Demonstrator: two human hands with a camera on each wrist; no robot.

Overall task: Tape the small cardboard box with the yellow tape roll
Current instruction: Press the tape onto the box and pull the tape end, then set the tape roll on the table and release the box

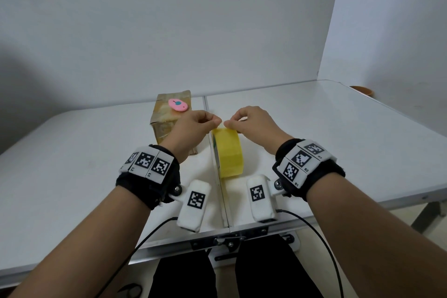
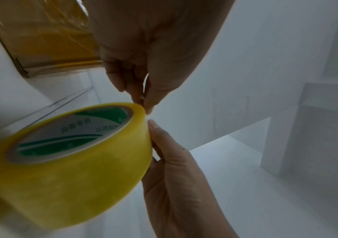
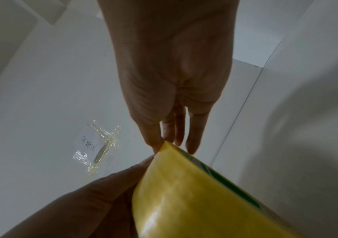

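Both your left hand (image 1: 193, 126) and right hand (image 1: 254, 123) pinch the yellow tape roll (image 1: 228, 152) mid-frame; the cardboard box (image 1: 167, 123) sits just upper-left.

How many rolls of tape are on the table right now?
1. The yellow tape roll stands on edge near the table's centre seam, with the left hand and right hand pinching at its top. The cardboard box could hide another behind it.

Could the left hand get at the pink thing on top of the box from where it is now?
Probably yes. The left hand is just in front of the pink thing on the cardboard box, nothing between them, but its fingers now pinch at the yellow tape roll and must let go first.
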